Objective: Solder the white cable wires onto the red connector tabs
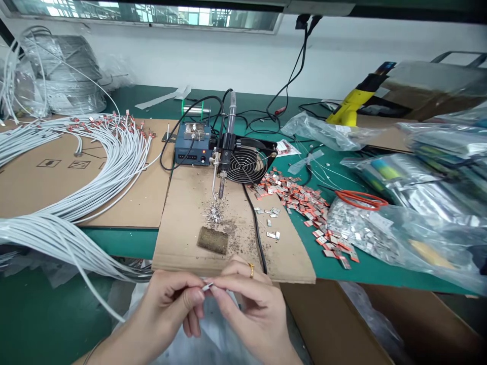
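In front of the cardboard's near edge, my left hand [171, 301] pinches a small whitish cable end [207, 287] between thumb and fingers. My right hand [253, 299], with a gold ring on one finger, closes its thumb and forefinger on the dark tip of that same piece. Fingers cover most of it, so its fine detail is hidden. Beyond the hands lies a brown soldering sponge [212, 240]. Above the sponge a soldering iron [227, 147] is held tip down in a stand, over a scatter of solder bits [215, 212].
A blue soldering station [192, 146] and black fan [247, 165] stand behind. Bundled white cables [125, 157] spread at left. Orange-and-silver connector pieces [300, 195] lie at right, beside a plastic bag of metal parts [361, 228]. A black cord [255, 223] crosses the cardboard [178, 223].
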`<state>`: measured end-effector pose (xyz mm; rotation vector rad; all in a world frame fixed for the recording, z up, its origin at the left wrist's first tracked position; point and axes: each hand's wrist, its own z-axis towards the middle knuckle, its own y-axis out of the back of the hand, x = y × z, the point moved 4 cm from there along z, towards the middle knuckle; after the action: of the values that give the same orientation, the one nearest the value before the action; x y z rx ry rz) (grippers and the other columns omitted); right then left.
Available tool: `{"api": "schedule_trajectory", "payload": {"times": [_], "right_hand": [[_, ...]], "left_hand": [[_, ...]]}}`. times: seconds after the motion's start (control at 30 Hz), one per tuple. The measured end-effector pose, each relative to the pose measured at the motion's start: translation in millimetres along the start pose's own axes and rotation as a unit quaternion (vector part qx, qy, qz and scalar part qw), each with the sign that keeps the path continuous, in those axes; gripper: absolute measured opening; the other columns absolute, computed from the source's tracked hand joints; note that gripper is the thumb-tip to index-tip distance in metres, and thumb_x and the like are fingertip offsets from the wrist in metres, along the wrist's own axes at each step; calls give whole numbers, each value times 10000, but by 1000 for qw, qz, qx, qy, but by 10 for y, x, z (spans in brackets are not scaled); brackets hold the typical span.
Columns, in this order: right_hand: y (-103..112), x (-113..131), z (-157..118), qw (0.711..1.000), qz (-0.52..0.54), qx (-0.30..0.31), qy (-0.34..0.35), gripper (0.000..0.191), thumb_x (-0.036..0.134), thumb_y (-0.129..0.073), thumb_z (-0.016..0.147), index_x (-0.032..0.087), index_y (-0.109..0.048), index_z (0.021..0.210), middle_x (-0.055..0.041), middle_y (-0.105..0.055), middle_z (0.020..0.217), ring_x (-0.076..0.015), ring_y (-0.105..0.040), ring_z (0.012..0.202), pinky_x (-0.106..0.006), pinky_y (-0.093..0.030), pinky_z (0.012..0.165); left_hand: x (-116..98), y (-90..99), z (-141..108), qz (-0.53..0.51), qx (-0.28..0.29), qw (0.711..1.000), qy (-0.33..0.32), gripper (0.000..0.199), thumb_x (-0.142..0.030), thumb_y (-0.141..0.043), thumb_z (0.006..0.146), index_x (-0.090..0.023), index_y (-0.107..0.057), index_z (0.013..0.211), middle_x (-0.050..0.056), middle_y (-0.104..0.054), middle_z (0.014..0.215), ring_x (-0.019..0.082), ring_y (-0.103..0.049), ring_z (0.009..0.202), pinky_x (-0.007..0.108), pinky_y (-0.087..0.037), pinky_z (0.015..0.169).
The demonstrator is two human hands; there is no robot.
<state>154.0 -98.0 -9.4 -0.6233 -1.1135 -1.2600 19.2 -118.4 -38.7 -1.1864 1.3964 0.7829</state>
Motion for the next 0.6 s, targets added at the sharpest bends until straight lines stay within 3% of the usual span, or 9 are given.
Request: {"api": "schedule_trajectory", "payload": {"times": [0.1,0.2,0.23,0.3,0.37,0.4,0.47,0.6], "right_hand": [[25,-3,2,1000,2,-3,-10,239,74,-599,763,237,-713,895,-10,-598,648,-82,-521,600,-192,-402,564],[-25,-115,-1,989,122,1,-81,104,158,-626,764,188,-725,770,-25,-570,606,-70,-493,555,-164,-368,505],[-70,-181,-9,972,201,11,-124,89,216,-650,755,169,-718,722,-26,-556,594,-61,-477,531,-155,-348,478],[-187,-323,-45,900,365,40,-232,205,337,-718,694,139,-690,651,-12,-520,562,-38,-425,466,-140,-302,428],[-273,-426,-86,827,459,62,-318,285,388,-772,615,121,-673,631,9,-489,524,-14,-359,407,-129,-254,390],[-286,-457,-96,810,472,69,-341,289,380,-784,599,116,-675,636,16,-477,504,-5,-333,388,-124,-238,379],[-251,-474,-85,824,444,77,-344,263,363,-766,634,114,-694,674,19,-471,475,1,-320,377,-116,-233,375],[-74,-383,-14,913,286,57,-285,209,331,-693,714,136,-715,784,-17,-556,565,-28,-423,467,-122,-333,445]], "left_hand": [[-18,10,-7,74,1,996,-56,389,-393,-471,879,-121,-564,617,18,-541,454,91,-523,403,159,-410,426],[-107,22,-5,169,-6,976,-134,316,-290,-458,898,-118,-604,677,24,-568,499,94,-540,443,165,-401,466],[-144,21,-4,197,-3,968,-157,297,-261,-454,900,-120,-610,690,21,-572,507,92,-539,455,166,-395,478],[-210,18,2,248,8,950,-189,279,-219,-446,902,-125,-609,696,11,-561,508,88,-524,467,170,-376,486],[-247,20,12,292,22,935,-197,263,-199,-445,900,-131,-610,707,7,-561,522,89,-509,479,179,-366,494],[-252,28,18,306,24,932,-194,248,-195,-449,898,-135,-613,721,7,-573,539,88,-509,484,180,-365,496],[-236,57,31,316,16,932,-175,210,-199,-466,891,-145,-619,757,7,-606,591,84,-528,503,172,-376,505],[-163,105,43,296,-20,947,-124,177,-242,-500,880,-159,-625,786,-4,-600,597,79,-564,512,143,-400,491]]}}
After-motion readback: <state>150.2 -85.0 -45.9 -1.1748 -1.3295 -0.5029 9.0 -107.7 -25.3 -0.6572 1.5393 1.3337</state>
